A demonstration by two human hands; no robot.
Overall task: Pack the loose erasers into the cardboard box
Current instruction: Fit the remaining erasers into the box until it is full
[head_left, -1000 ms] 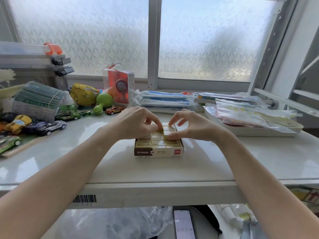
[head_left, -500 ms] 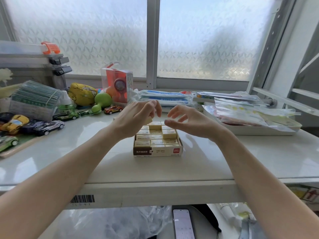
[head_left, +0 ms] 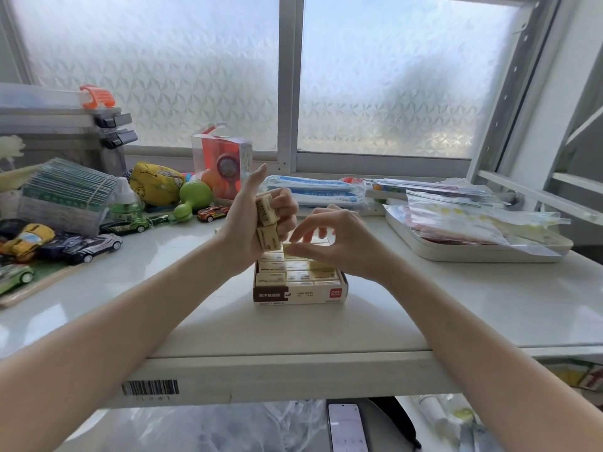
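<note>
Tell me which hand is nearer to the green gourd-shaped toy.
Left. The left hand, gripping two erasers, is raised just right of the green gourd-shaped toy. The right hand lies farther right, over the cardboard box.

Right hand (head_left: 329, 238) hides the cardboard box's (head_left: 300, 293) far erasers (head_left: 298, 275).

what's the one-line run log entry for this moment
left hand: holds erasers | right hand: pinches eraser over cardboard box | box: nearly full
</note>
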